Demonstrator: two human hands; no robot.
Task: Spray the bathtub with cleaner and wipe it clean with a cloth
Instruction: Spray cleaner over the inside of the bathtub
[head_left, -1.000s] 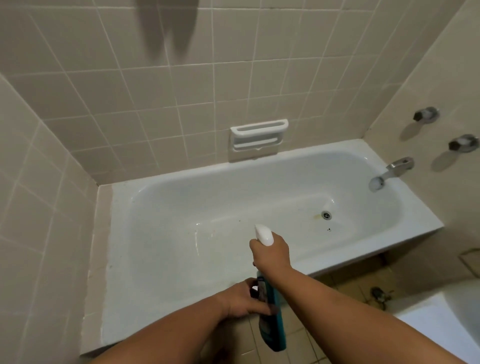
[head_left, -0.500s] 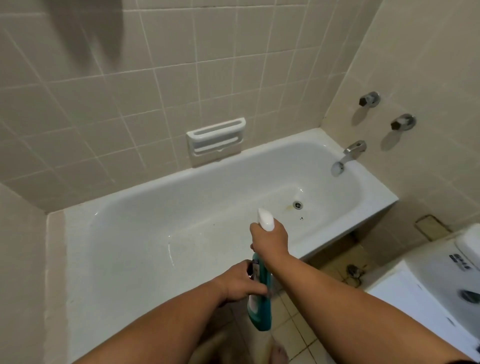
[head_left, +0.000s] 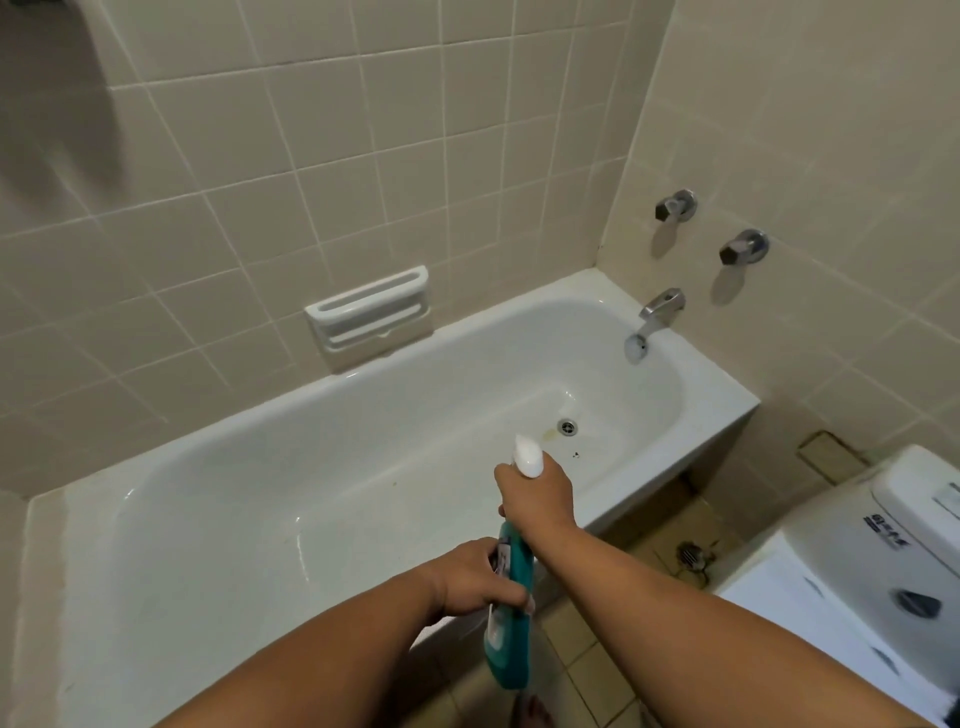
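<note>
A white bathtub (head_left: 737, 400) fills the middle of the view, its drain (head_left: 567, 427) near the right end with a yellowish stain beside it. Over the tub's front rim I hold a teal spray bottle (head_left: 511, 639) with a white spray head (head_left: 527, 457). My right hand (head_left: 537, 499) grips the bottle's neck just under the spray head. My left hand (head_left: 475, 579) grips the teal body lower down. The nozzle points toward the drain end. No cloth is in view.
A chrome spout (head_left: 654, 317) and two wall taps (head_left: 675, 205) (head_left: 744, 247) sit at the tub's right end. A white soap holder (head_left: 371, 317) is set in the tiled back wall. A white appliance (head_left: 872, 582) stands at the lower right beside a floor drain (head_left: 690, 555).
The view has swung so the tub sits further left and lower right shows more of the white appliance. Both hands keep their hold on the bottle, which stays over the front rim.
</note>
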